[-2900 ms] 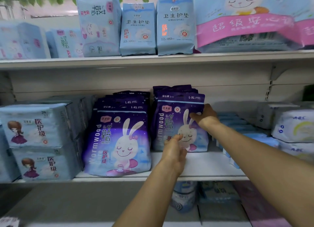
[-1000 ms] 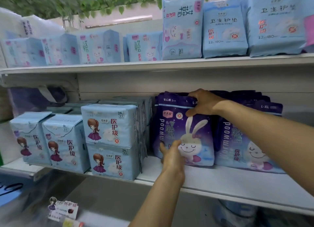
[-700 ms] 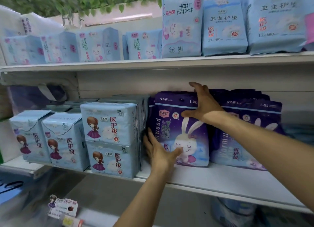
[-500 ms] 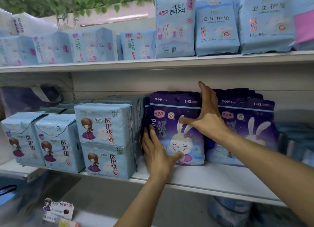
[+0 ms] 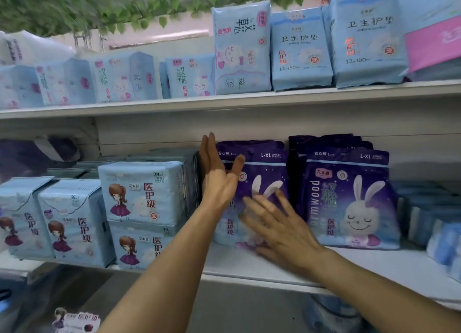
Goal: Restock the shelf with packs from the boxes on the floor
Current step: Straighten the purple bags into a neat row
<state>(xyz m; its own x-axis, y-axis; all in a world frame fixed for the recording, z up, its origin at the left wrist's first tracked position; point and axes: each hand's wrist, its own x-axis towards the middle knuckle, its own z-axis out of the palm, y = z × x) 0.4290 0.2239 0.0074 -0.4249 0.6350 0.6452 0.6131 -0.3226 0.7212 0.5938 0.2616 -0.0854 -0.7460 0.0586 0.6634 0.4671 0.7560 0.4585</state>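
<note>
Two rows of purple rabbit packs stand on the middle shelf (image 5: 249, 266). My left hand (image 5: 218, 176) is flat and upright against the left side of the left purple pack (image 5: 264, 173), fingers straight, between it and the light blue packs. My right hand (image 5: 279, 228) lies with spread fingers on the lower front of that same pack. The right purple pack (image 5: 349, 198) stands just beside it, untouched. Neither hand grips anything.
Stacked light blue packs (image 5: 147, 190) with a girl print fill the shelf's left half. More blue packs (image 5: 424, 215) sit at the right. The upper shelf (image 5: 249, 99) carries pale blue packs (image 5: 240, 48). Green leaves hang above.
My left hand rose from the pack's lower left corner to its upper left side. My right hand dropped from the pack's top edge to its lower front. The view shifted slightly.
</note>
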